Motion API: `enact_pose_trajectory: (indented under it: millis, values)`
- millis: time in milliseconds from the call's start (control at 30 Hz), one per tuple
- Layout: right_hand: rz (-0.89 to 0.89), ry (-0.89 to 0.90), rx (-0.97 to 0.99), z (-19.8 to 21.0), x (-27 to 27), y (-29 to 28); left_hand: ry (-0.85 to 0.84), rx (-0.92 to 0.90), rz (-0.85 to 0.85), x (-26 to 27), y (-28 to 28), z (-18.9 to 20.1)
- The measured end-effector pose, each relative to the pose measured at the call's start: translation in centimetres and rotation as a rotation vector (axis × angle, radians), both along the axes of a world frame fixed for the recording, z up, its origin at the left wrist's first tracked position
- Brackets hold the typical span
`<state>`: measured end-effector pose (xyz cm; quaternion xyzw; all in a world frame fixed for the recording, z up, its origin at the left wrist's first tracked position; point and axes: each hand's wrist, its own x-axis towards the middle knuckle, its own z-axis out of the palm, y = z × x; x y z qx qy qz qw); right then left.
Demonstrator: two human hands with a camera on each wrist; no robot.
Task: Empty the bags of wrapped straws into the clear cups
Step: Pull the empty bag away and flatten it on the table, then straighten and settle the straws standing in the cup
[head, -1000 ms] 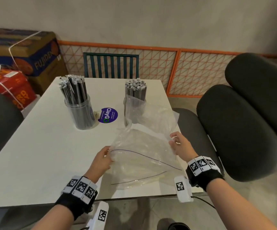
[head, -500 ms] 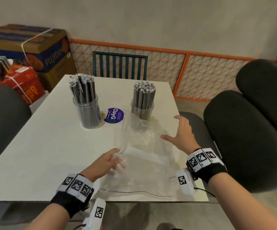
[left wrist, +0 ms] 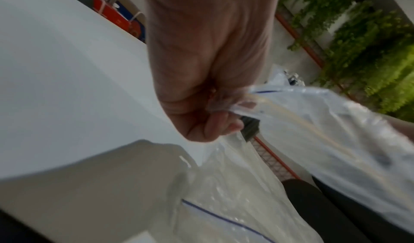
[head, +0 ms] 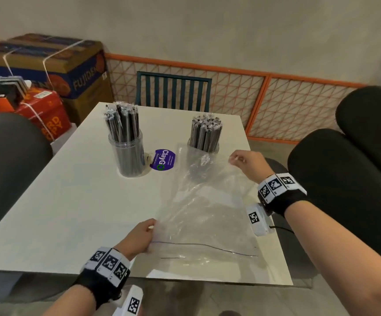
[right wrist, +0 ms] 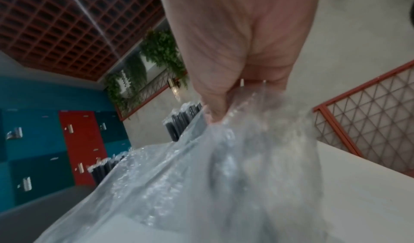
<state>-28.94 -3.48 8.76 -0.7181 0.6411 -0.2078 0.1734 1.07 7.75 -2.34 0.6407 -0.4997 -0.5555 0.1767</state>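
Bag [head: 205, 215] between both pinching hands

Head view high over table [head: 75, 220], wrist views close along hands, all sharing bag [head: 207, 215].

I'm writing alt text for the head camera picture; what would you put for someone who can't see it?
Two hands, left hand and right hand, hold an empty clear plastic bag stretched over a white table. Behind it stand two clear cups packed with dark wrapped straws, the left cup and the right cup.
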Motion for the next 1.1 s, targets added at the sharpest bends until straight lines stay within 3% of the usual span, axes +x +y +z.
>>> enact_pose_trajectory:
  millis: [133,200,267,333,400,467,500,567,667,800,967,1100]
  values:
    - [0.016,0.21,0.038,-1.2,0.8,-0.1,0.041,0.0,0.146,-2.3,-0.3,-0.3]
    - [-0.024,0.332,-0.034,-1.6,1.0,1.0,-0.041,-0.057,0.192,-3.1,-0.5,-0.6]
    - [0.004,0.366,-0.107,-2.3,1.3,2.8,-0.314,-0.254,0.132,-3.8,-0.6,-0.4]
    - [0.068,0.342,-0.086,-3.7,1.6,4.9,-0.5,-0.622,0.01,-4.6,-0.9,0.4]
    - [0.082,0.389,0.019,-5.5,1.8,6.5,-0.496,-0.948,-0.13,-6.0,-1.9,0.7]
    - [0.055,0.474,0.147,-7.2,1.8,7.1,-0.498,-1.037,-0.365,-7.8,-3.3,1.0]
    - [0.062,0.496,0.227,-8.0,1.6,7.1,-0.549,-0.984,-0.509,-8.7,-3.9,1.1]
    - [0.117,0.465,0.442,-9.6,1.3,7.2,-0.719,-0.681,-0.783,-9.3,-5.0,0.3]
    - [0.139,0.367,0.685,-12.3,1.1,8.3,-0.81,-0.367,-0.933,-8.5,-5.8,-2.2]
    - [0.16,0.476,0.723,-13.9,1.1,9.2,-0.842,-0.281,-0.987,-7.9,-5.6,-4.7]
    - [0.165,0.549,0.751,-13.6,1.2,8.8,-0.834,-0.28,-1.01,-7.8,-6.6,-4.3]
    - [0.129,0.499,0.795,-11.4,1.7,8.0,-0.649,-0.276,-0.94,-7.7,-7.1,-2.1]
